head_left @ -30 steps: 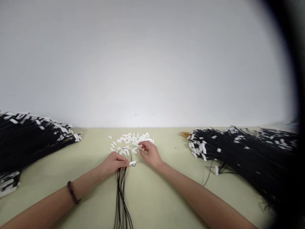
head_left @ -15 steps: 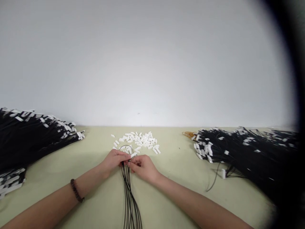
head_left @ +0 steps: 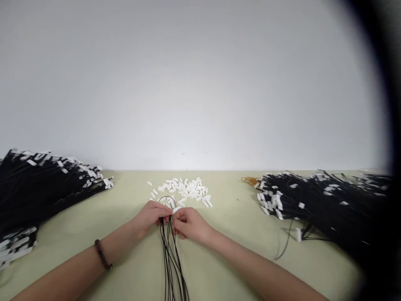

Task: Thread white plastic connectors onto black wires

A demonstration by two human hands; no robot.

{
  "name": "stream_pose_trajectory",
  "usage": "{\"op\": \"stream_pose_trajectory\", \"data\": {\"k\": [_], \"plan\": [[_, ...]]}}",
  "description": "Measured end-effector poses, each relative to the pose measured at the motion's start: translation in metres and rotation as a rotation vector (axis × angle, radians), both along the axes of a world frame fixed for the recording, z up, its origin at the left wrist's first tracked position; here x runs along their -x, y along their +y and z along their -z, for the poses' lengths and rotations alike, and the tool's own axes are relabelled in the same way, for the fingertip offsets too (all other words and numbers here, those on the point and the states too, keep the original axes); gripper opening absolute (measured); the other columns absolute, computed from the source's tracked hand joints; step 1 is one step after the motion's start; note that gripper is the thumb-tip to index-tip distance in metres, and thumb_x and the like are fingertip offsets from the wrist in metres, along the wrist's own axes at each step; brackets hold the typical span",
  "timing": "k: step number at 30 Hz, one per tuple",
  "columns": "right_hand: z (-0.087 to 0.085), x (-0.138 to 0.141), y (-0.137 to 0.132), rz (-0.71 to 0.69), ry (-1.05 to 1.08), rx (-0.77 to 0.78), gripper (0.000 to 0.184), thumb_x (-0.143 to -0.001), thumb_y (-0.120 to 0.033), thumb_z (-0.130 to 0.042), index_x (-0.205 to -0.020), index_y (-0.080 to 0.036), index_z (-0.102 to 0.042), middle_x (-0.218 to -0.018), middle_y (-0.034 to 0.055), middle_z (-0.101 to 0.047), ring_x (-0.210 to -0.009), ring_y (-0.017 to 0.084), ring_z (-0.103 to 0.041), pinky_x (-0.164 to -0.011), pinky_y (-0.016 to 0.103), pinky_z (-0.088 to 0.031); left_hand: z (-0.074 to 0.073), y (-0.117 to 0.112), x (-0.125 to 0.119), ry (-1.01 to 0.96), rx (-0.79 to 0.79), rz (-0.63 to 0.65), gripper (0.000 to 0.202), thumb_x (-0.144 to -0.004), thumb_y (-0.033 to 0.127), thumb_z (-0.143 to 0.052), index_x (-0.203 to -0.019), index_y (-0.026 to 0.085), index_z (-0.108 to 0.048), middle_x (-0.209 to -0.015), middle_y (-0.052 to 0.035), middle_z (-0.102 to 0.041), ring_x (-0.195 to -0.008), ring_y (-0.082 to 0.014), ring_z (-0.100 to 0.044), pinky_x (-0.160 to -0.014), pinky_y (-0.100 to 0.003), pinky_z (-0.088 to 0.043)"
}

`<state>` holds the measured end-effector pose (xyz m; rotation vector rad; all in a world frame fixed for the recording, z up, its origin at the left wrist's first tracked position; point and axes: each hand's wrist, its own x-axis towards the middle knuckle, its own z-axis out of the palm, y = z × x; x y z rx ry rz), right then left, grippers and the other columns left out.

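1. A bundle of black wires (head_left: 171, 255) is held at its upper end at the near middle of the table (head_left: 232, 234). From there it trails down toward the viewer. A thin wire loop is seen just above the fingers.
2. The wires are pinched by the left hand (head_left: 152, 215), with its fingers closed round them.
3. A white connector (head_left: 176, 209) is nipped at the wire ends, where the fingertips of both hands meet. The right hand (head_left: 189, 223) is closed on it. Whether anything else is hidden in that hand cannot be told.
4. A second ago the right hand was stretched into the heap (head_left: 183, 190) of loose connectors. It has since been drawn back against the left hand, so the work is judged to have passed from the heap to the wire ends.
5. The heap lies just beyond the hands.
6. Piles of black cables with white tips are stacked far left (head_left: 40, 184) and far right (head_left: 326, 205), well apart from the hands.
7. A bead bracelet (head_left: 102, 254) is worn on the left wrist.
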<state>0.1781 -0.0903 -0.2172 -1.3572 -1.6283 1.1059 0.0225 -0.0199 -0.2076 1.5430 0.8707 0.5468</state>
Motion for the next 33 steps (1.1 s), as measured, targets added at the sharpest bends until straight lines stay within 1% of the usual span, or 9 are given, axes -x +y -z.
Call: {"op": "stream_pose_trajectory", "data": {"k": [1,5,10,15,17,21,25,29,33], "plan": [[-0.006,-0.002,-0.001,-0.012,-0.008,0.054,0.007,-0.064,-0.018,-0.047,-0.069,-0.014,-0.050,-0.061,0.0018,-0.058,-0.044,0.008,-0.046,-0.040,0.017,-0.033,0.000,0.001,0.000,-0.004,0.014,-0.010,0.031,-0.064,0.041,-0.060,-0.060,0.010,-0.057,-0.058,-0.0019,-0.049,-0.057,-0.0108,-0.041,-0.054,-0.023,-0.029],[-0.041,-0.018,-0.009,0.016,0.038,0.142,0.034,-0.057,-0.012,-0.048,-0.091,-0.016,-0.049,-0.057,-0.0015,-0.058,-0.040,0.006,-0.041,-0.037,0.016,-0.028,-0.001,0.005,0.000,-0.030,0.085,-0.037,0.029,-0.062,0.038,-0.062,-0.068,0.009,-0.062,-0.060,-0.0030,-0.049,-0.059,-0.0114,-0.042,-0.055,-0.023,-0.029],[-0.099,-0.051,-0.025,-0.068,0.348,0.190,0.015,-0.063,-0.015,-0.042,-0.067,-0.012,-0.056,-0.048,-0.0010,-0.049,-0.035,0.003,-0.030,-0.033,0.016,-0.017,0.000,0.008,0.000,-0.036,0.129,-0.035,0.030,-0.060,0.036,-0.065,-0.069,0.008,-0.063,-0.061,-0.0044,-0.050,-0.058,-0.0112,-0.043,-0.054,-0.022,-0.030],[-0.136,-0.085,-0.041,0.116,0.479,-0.046,0.019,-0.068,-0.019,-0.052,-0.082,-0.013,-0.062,-0.085,0.0089,-0.061,-0.048,0.005,-0.044,-0.036,0.016,-0.027,-0.002,0.009,0.001,-0.073,0.174,-0.048,0.028,-0.060,0.034,-0.066,-0.070,0.008,-0.064,-0.065,-0.0048,-0.052,-0.059,-0.0107,-0.044,-0.057,-0.023,-0.034],[-0.139,-0.095,-0.041,0.217,0.469,-0.161,0.021,-0.070,-0.025,-0.057,-0.088,-0.014,-0.062,-0.092,0.0093,-0.059,-0.053,0.006,-0.046,-0.038,0.016,-0.030,-0.003,0.008,0.001,-0.076,0.185,-0.058,0.028,-0.060,0.034,-0.066,-0.071,0.008,-0.064,-0.067,-0.0048,-0.053,-0.059,-0.0104,-0.045,-0.059,-0.023,-0.036],[-0.132,-0.108,-0.034,0.362,0.491,-0.353,0.027,-0.071,-0.031,-0.060,-0.094,-0.018,-0.062,-0.084,0.0044,-0.053,-0.052,0.003,-0.041,-0.041,0.016,-0.033,-0.002,0.008,0.001,-0.074,0.186,-0.061,0.028,-0.061,0.033,-0.065,-0.072,0.008,-0.064,-0.065,-0.0041,-0.052,-0.060,-0.0101,-0.045,-0.059,-0.023,-0.036],[-0.127,-0.117,-0.028,0.422,0.557,-0.452,0.027,-0.072,-0.032,-0.060,-0.095,-0.018,-0.062,-0.088,0.0047,-0.049,-0.055,0.004,-0.042,-0.046,0.017,-0.038,-0.002,0.008,0.002,-0.067,0.171,-0.059,0.026,-0.063,0.033,-0.064,-0.071,0.008,-0.064,-0.064,-0.0041,-0.051,-0.060,-0.0103,-0.045,-0.057,-0.022,-0.036],[-0.122,-0.128,-0.019,0.490,0.583,-0.546,0.028,-0.070,-0.031,-0.062,-0.095,-0.017,-0.060,-0.081,0.0034,-0.051,-0.056,0.004,-0.043,-0.050,0.017,-0.040,-0.001,0.010,0.002,-0.054,0.183,-0.064,0.028,-0.062,0.034,-0.065,-0.072,0.008,-0.064,-0.064,-0.0042,-0.051,-0.059,-0.0108,-0.045,-0.057,-0.022,-0.036],[-0.094,-0.124,-0.003,0.650,0.311,-0.580,0.027,-0.069,-0.034,-0.060,-0.086,-0.014,-0.060,-0.073,0.0044,-0.056,-0.051,0.006,-0.042,-0.046,0.019,-0.036,0.000,0.010,0.002,-0.058,0.200,-0.083,0.029,-0.062,0.035,-0.065,-0.074,0.008,-0.064,-0.065,-0.0039,-0.050,-0.060,-0.0104,-0.045,-0.056,-0.021,-0.035]]}}
